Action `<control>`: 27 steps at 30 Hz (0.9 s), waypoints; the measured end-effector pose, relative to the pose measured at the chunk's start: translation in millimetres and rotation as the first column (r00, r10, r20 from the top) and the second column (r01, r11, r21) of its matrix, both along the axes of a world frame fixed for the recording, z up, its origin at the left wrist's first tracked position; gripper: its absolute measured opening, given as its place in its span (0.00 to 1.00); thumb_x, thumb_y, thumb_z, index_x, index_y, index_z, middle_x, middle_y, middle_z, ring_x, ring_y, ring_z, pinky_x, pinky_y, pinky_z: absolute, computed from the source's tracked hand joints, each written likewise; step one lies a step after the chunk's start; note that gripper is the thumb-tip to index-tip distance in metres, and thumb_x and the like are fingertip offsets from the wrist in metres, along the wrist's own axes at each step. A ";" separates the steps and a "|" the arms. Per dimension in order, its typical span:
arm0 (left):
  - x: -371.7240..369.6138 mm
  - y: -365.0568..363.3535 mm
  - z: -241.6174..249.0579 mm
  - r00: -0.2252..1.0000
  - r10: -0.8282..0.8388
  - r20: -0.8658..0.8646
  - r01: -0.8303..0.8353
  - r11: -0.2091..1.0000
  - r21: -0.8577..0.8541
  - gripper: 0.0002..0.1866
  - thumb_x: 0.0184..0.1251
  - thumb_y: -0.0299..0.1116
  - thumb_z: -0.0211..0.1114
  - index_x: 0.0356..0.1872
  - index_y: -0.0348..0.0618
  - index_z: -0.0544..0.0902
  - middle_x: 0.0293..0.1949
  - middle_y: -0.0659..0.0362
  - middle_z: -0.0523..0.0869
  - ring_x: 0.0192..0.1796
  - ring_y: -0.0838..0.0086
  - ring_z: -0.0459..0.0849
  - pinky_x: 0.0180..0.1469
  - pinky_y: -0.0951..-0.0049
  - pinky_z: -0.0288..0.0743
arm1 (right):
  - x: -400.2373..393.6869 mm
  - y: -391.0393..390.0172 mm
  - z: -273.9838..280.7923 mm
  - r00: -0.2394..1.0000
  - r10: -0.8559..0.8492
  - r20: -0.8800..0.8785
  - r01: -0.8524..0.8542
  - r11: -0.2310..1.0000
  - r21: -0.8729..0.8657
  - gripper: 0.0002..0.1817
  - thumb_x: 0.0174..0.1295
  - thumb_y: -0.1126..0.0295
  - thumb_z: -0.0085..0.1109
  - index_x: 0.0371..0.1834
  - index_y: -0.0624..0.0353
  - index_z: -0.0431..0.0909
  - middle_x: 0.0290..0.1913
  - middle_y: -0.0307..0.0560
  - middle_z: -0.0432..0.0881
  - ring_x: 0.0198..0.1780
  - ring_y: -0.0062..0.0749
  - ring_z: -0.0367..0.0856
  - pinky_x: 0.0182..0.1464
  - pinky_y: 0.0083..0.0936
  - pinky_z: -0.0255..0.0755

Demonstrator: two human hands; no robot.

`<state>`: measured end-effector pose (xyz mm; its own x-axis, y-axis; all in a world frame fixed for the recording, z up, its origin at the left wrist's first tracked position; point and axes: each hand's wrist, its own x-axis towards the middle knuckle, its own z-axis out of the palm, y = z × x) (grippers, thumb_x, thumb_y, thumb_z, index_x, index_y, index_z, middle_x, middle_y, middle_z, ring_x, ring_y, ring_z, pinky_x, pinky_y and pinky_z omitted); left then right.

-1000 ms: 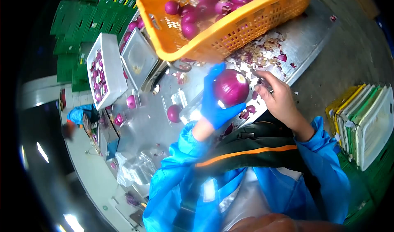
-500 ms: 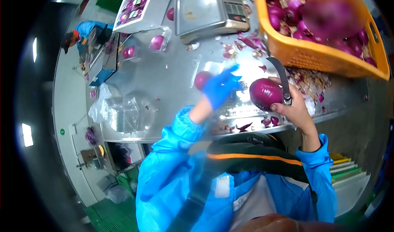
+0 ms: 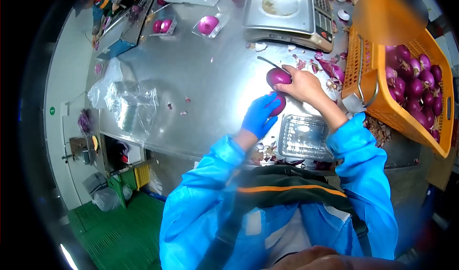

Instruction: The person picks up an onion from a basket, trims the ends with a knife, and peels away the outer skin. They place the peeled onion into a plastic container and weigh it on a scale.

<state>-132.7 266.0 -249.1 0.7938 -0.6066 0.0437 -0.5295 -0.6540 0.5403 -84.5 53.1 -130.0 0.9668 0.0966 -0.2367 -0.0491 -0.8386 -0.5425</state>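
My left hand [image 3: 259,116], in a blue glove, has its fingers wrapped round a red onion [image 3: 278,104] over the metal table. Just beyond it, my bare right hand [image 3: 306,86] grips a larger-looking red onion [image 3: 277,78] together with a knife. The knife's dark, thin blade [image 3: 268,62] points away to the left past that onion; its handle is mostly hidden under my fingers. The two onions sit almost against each other in this view. A clear plastic tray [image 3: 301,138] lies close below my right wrist, near the table's front edge.
An orange crate [image 3: 363,64] of red onions stands at the right. Behind my hands is a weighing scale [image 3: 282,9]. Packed onion trays [image 3: 208,25] and plastic wrapping [image 3: 131,105] lie to the left. Peel scraps [image 3: 330,67] litter the table. Another person [image 3: 103,5] works at far left.
My left hand has closed round an onion. My right hand has moved left, bringing its onion and knife beside it. The camera view has shifted, and the clear tray now shows plainly.
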 end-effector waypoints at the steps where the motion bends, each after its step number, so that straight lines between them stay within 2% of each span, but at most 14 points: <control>1: 4.9 11.9 -8.0 0.999 0.038 -0.006 -0.039 0.997 -0.060 0.29 0.57 0.30 0.67 0.63 0.47 0.74 0.62 0.50 0.75 0.61 0.53 0.73 0.64 0.56 0.68 | 5.1 1.7 -8.1 1.000 0.006 0.009 -0.006 1.000 -0.006 0.31 0.54 0.49 0.62 0.59 0.54 0.77 0.37 0.57 0.86 0.42 0.50 0.85 0.47 0.40 0.77; 5: 10.0 28.8 -10.0 0.911 0.396 -0.115 -0.411 0.853 -0.323 0.19 0.65 0.26 0.60 0.58 0.39 0.74 0.55 0.48 0.80 0.55 0.57 0.81 0.53 0.66 0.77 | 9.4 -10.6 -16.4 0.999 -0.037 0.010 0.036 0.997 0.067 0.25 0.61 0.52 0.61 0.57 0.55 0.79 0.39 0.61 0.85 0.41 0.53 0.85 0.46 0.42 0.76; 7: 6.8 25.9 -33.7 0.776 0.272 -0.569 -0.607 0.567 -0.557 0.27 0.68 0.24 0.58 0.69 0.41 0.67 0.65 0.48 0.74 0.66 0.59 0.75 0.58 0.68 0.75 | -0.5 -14.3 -7.5 0.988 -0.116 0.102 0.107 0.990 0.092 0.25 0.61 0.53 0.62 0.56 0.59 0.79 0.40 0.63 0.84 0.42 0.55 0.84 0.46 0.41 0.76; 8: 12.0 26.0 -40.6 0.720 0.164 -0.674 -0.655 0.481 -0.583 0.29 0.70 0.31 0.61 0.70 0.43 0.66 0.63 0.49 0.76 0.54 0.64 0.82 0.50 0.69 0.77 | -6.3 -15.6 -5.9 0.985 -0.131 0.113 0.118 0.986 0.117 0.23 0.61 0.55 0.61 0.54 0.59 0.80 0.39 0.61 0.85 0.43 0.55 0.84 0.45 0.41 0.76; 10: 35.7 38.2 -71.6 0.829 0.329 -0.453 -0.498 0.803 -0.328 0.27 0.66 0.31 0.64 0.68 0.47 0.71 0.60 0.52 0.79 0.53 0.67 0.83 0.48 0.70 0.78 | -17.6 -15.9 -6.1 0.977 -0.157 0.142 0.126 0.971 0.205 0.21 0.62 0.57 0.62 0.52 0.60 0.80 0.39 0.60 0.84 0.43 0.55 0.83 0.45 0.39 0.75; 14: 60.5 56.6 -53.7 0.931 0.185 0.315 -0.146 0.979 -0.144 0.33 0.45 0.36 0.74 0.59 0.50 0.80 0.54 0.54 0.83 0.50 0.58 0.83 0.54 0.63 0.79 | -34.5 -11.2 11.0 0.979 -0.201 0.027 0.174 0.899 0.401 0.17 0.62 0.65 0.63 0.51 0.63 0.81 0.38 0.52 0.85 0.38 0.37 0.84 0.43 0.27 0.74; 17: 70.9 106.5 -62.3 0.962 0.261 0.086 -0.244 0.955 -0.168 0.37 0.40 0.41 0.78 0.59 0.51 0.79 0.54 0.55 0.84 0.53 0.57 0.82 0.56 0.61 0.77 | -49.0 -10.9 23.4 0.957 -0.290 0.022 0.237 0.822 0.518 0.14 0.62 0.70 0.61 0.49 0.64 0.81 0.34 0.43 0.83 0.37 0.20 0.79 0.41 0.21 0.72; 18: 78.1 126.6 -57.5 0.943 0.279 0.181 -0.262 0.958 -0.116 0.25 0.56 0.41 0.69 0.58 0.49 0.80 0.51 0.52 0.85 0.49 0.53 0.84 0.50 0.60 0.79 | -52.0 -9.7 31.6 0.954 -0.298 0.041 0.237 0.830 0.505 0.12 0.63 0.72 0.60 0.48 0.65 0.81 0.34 0.42 0.83 0.37 0.21 0.78 0.42 0.21 0.72; 19: 85.1 144.7 -50.1 0.922 0.361 0.140 -0.360 0.932 -0.033 0.22 0.57 0.41 0.68 0.54 0.50 0.81 0.49 0.49 0.85 0.48 0.51 0.84 0.48 0.58 0.79 | -55.4 -7.8 35.4 0.943 -0.333 -0.009 0.281 0.781 0.558 0.11 0.63 0.74 0.59 0.48 0.66 0.81 0.33 0.41 0.82 0.36 0.21 0.77 0.41 0.20 0.71; 20: 89.1 156.1 -21.3 0.836 0.403 0.371 -0.422 0.906 -0.034 0.17 0.63 0.41 0.64 0.50 0.45 0.82 0.42 0.51 0.87 0.43 0.54 0.86 0.44 0.60 0.80 | -58.8 -8.3 29.7 0.940 -0.340 0.040 0.260 0.785 0.562 0.11 0.66 0.71 0.58 0.48 0.65 0.81 0.30 0.38 0.79 0.31 0.18 0.73 0.34 0.18 0.66; 22: 125.5 214.5 -56.9 0.738 0.646 -0.195 -0.673 0.684 -0.282 0.16 0.64 0.41 0.63 0.48 0.43 0.82 0.40 0.56 0.86 0.41 0.60 0.85 0.43 0.63 0.80 | -61.3 -6.4 25.9 0.928 -0.361 0.086 0.253 0.785 0.566 0.12 0.68 0.68 0.58 0.48 0.64 0.81 0.27 0.34 0.76 0.26 0.14 0.67 0.28 0.16 0.60; 24: 159.0 245.4 -46.0 0.365 0.435 -0.823 -0.915 0.008 -0.402 0.17 0.59 0.39 0.70 0.46 0.44 0.83 0.39 0.57 0.85 0.39 0.70 0.82 0.40 0.63 0.77 | -63.9 -1.7 31.5 0.921 -0.380 0.085 0.268 0.778 0.568 0.12 0.69 0.67 0.58 0.47 0.63 0.82 0.26 0.33 0.76 0.26 0.13 0.66 0.27 0.15 0.59; 26: 193.7 263.2 -71.2 0.489 0.555 -0.674 -0.856 0.156 -0.492 0.11 0.64 0.38 0.64 0.41 0.43 0.83 0.34 0.61 0.82 0.35 0.74 0.79 0.37 0.66 0.74 | -67.0 -0.1 31.7 0.911 -0.404 0.085 0.283 0.761 0.584 0.12 0.69 0.66 0.58 0.48 0.63 0.81 0.26 0.32 0.75 0.25 0.12 0.66 0.27 0.14 0.58; 27: 193.4 243.9 -55.4 0.501 0.469 -0.728 -0.843 0.075 -0.532 0.09 0.66 0.36 0.62 0.41 0.42 0.82 0.33 0.61 0.81 0.34 0.75 0.78 0.37 0.67 0.74 | -68.8 -0.8 31.2 0.905 -0.417 0.087 0.289 0.752 0.592 0.12 0.69 0.66 0.58 0.48 0.63 0.81 0.26 0.32 0.75 0.25 0.12 0.66 0.27 0.14 0.58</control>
